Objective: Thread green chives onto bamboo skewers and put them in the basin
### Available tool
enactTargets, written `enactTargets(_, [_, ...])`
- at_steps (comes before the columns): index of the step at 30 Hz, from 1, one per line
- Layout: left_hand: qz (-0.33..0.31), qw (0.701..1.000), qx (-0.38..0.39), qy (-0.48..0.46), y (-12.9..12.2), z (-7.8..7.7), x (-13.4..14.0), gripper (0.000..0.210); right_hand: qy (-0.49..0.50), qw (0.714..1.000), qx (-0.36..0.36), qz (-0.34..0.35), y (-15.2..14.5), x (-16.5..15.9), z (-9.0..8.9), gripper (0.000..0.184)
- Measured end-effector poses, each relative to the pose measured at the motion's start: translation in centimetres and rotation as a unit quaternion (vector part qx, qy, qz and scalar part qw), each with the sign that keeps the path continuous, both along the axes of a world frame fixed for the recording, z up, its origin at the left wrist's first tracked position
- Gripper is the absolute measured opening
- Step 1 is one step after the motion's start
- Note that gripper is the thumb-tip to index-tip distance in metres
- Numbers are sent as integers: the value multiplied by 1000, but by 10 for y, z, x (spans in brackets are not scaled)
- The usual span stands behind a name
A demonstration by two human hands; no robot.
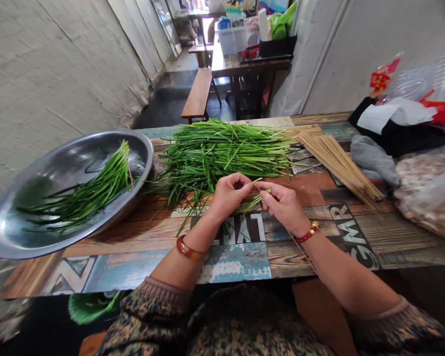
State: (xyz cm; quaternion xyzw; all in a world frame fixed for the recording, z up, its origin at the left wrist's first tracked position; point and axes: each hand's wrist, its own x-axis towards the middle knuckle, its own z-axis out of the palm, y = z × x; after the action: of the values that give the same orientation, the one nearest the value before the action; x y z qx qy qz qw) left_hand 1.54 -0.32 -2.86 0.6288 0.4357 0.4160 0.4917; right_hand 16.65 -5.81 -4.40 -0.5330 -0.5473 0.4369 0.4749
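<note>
One bench [237, 262] spans the middle of the frame, and one steel bowl [7, 222] sits on it at far left. One big pile of chives [226, 148] lies loose across the upper centre, its stalks too many and too tangled to count. One bunch [96, 185] rests inside the bowl, with a thin stick end showing by its pale stems; it looks like the finished share. Judging by the pile, far more is left than done. One clear bag [430, 193] of pale pieces stands at the right edge. One sheaf of sticks [337, 168], dozens at a guess, lies right of the pile. Two hands work at the centre, just below the pile: the left hand's [228, 193] thumb and forefinger are together, pinching a pale stalk end; the right hand's [285, 202] fingers are clamped on one held stick [302, 249], which slants down beneath the right wrist. A few stalks [250, 203] gather between the hands, their number unclear, so this second bunch seems barely begun.
</note>
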Motion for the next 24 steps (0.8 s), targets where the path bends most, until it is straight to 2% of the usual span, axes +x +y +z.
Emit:
enactTargets(15, [3,997,61,40,1,-3,0,12,-6,1000,-8,-8,0,0,1,39])
enactTargets(24, [4,967,213,141,0,0,-2,12,3,1000,-22,-11,0,0,0,40])
